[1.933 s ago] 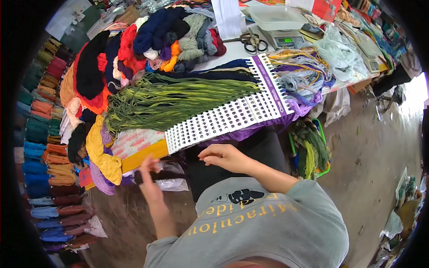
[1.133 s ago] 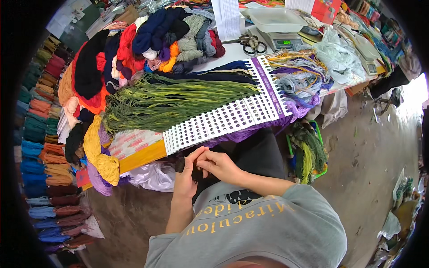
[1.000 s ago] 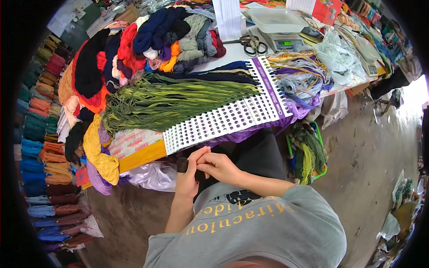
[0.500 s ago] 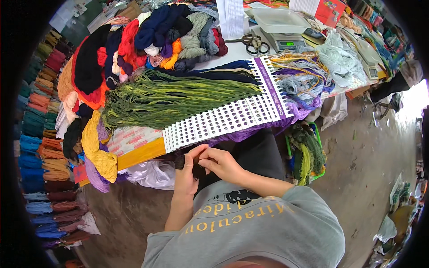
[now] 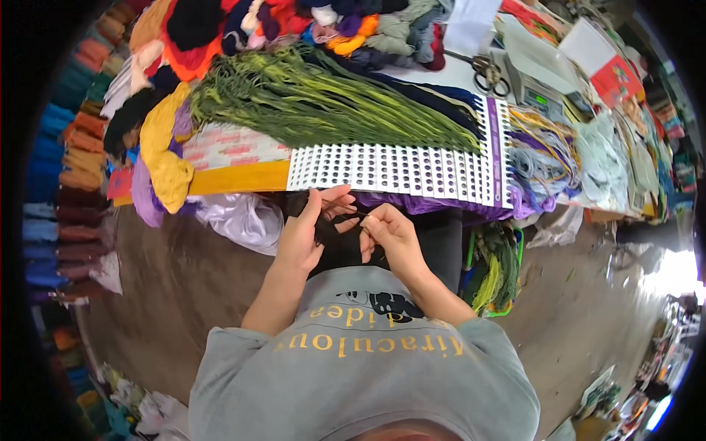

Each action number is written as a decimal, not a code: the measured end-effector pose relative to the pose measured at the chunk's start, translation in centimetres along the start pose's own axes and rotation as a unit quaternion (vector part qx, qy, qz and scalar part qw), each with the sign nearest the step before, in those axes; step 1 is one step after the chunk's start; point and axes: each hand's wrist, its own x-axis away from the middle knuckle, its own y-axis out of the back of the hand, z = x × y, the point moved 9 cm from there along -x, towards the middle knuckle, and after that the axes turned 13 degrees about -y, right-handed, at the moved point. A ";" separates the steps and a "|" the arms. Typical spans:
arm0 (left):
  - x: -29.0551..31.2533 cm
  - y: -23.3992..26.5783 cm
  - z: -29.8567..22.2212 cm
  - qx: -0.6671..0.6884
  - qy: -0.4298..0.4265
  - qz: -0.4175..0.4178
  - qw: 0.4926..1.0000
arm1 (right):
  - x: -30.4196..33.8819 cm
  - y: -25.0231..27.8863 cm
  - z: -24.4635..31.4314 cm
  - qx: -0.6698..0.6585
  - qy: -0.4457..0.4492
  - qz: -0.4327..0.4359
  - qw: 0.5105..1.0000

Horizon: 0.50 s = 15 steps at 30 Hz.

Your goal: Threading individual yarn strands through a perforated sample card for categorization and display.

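- The person's hands are now slightly apart in front of the tabletop's [image 5: 239, 178] near edge, above the lap; half a second ago their fingertips met.
- The left hand [image 5: 300, 239] carries a small, soft bundle of blackish-brown yarn [image 5: 296, 204] lying across its palm, thumb raised, fingers loosely spread around it.
- The right hand [image 5: 399, 239] has a narrow grip: thumb and forefinger pinched together, apparently on a thin dark strand, though it is too fine to be certain.
- The gap appears to give the hands separate roles, the left bearing the bundle and the right managing its strand.
- Just beyond the hands, white cards punched with rows of round holes [image 5: 382, 169] lie along the near edge, with long green-and-lime yarn [image 5: 331, 95] spread behind them. Neither is touched.
- Black-handled metal scissors [image 5: 489, 73] lie farther back, toward the tabletop's right end, also untouched.
- The view has turned, so the near edge looks more level than before.
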 end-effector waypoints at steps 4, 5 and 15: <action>0.5 0.3 -0.5 -0.027 -0.001 -0.010 1.000 | 0.0 -0.3 -0.2 0.025 0.008 0.002 1.000; 0.5 0.4 -0.6 -0.026 -0.003 -0.012 1.000 | 0.0 -0.4 -0.2 0.027 0.007 0.005 1.000; 0.8 -1.1 0.2 0.016 0.001 0.021 1.000 | -0.4 -0.2 -0.7 0.005 -0.011 -0.018 1.000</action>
